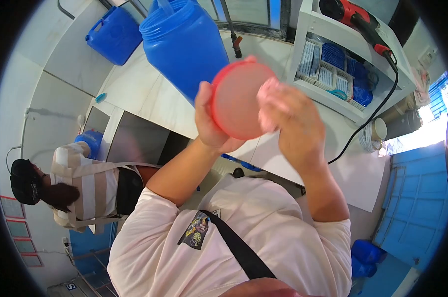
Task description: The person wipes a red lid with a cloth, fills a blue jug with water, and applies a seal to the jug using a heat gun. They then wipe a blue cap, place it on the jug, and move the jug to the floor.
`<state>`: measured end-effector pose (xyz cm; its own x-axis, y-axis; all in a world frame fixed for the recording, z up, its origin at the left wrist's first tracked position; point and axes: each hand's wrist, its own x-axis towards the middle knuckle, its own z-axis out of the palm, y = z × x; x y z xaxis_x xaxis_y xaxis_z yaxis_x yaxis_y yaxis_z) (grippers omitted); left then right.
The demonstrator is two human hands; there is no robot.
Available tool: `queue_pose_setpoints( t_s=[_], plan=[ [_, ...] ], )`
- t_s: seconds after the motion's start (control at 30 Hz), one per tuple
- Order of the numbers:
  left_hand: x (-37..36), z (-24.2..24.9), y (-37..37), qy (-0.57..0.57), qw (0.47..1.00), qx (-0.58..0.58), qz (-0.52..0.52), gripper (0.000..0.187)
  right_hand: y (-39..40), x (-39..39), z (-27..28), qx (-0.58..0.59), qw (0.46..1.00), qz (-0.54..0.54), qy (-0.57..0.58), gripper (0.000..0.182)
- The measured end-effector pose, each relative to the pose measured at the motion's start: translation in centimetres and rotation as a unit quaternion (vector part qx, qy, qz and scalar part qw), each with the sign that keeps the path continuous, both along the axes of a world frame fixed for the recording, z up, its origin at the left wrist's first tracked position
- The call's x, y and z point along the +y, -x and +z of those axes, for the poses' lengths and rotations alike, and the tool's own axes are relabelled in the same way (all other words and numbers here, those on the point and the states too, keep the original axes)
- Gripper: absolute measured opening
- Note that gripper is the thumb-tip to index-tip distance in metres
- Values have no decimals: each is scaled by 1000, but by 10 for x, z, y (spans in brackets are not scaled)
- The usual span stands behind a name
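Observation:
My left hand point(209, 121) grips a round lid point(241, 106) with a red rim and a pale, cloudy face, holding it up above the counter. The fingers wrap around its left and lower edge. A crumpled pink cloth point(272, 99) is bunched in my right hand point(300, 128), against the right side of the lid. Right behind the lid stands a large blue jug point(182, 44) with a wide threaded mouth, and something pale sticks up out of that mouth.
A white shelf unit point(303, 64) at right holds baskets of blue and white packs; a red and black power tool point(355, 22) with a black cord lies on top. Another blue jug point(115, 37) stands at back left. A person in a striped top point(88, 183) is at left.

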<state>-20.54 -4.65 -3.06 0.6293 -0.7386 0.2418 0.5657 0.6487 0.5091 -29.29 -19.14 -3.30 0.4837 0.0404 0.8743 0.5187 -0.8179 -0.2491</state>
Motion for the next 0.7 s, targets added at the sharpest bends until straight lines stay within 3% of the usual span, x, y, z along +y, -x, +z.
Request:
queue_pose_setpoints(
  t_s=[0.07, 0.13, 0.2, 0.27, 0.33, 0.4, 0.47, 0.5, 0.53, 0.6, 0.7],
  plan=[
    [-5, -4, 9, -82, 996, -19, -17, 91, -9, -4, 5, -24, 997, -76, -7, 34],
    [-12, -4, 7, -70, 997, -14, -12, 87, -1, 14, 13, 10, 999, -35, 19, 31],
    [-6, -2, -9, 42, 999, 23, -25, 89, 6, 33, 20, 17, 993, 112, 14, 30],
    [0, 7, -15, 10, 998, 44, 32, 90, 10, 24, 6, 40, 993, 112, 26, 33],
    [3, 1, -22, 13, 999, -40, 32, 92, -2, 6, -9, 6, 999, 36, 38, 39],
    [1, -7, -9, -7, 999, -35, 12, 90, -17, 0, -1, -3, 1000, -8, 18, 38],
    [-9, -5, 8, -113, 993, -15, 8, 95, -19, 3, 8, -16, 998, -54, -5, 37],
    [-17, 5, 12, -115, 990, -44, 75, 94, -20, 14, 15, -20, 1000, 1, 12, 36],
    [-14, 5, 6, -117, 989, -43, 76, 94, -20, 26, 19, -21, 998, 57, 26, 35],
    [-2, 9, -12, -17, 995, 100, 7, 90, -11, 41, 22, -21, 995, 101, 8, 33],
    [8, 9, -23, -5, 1000, 1, 28, 97, -7, 23, 0, 37, 992, 121, 9, 32]
  ],
)
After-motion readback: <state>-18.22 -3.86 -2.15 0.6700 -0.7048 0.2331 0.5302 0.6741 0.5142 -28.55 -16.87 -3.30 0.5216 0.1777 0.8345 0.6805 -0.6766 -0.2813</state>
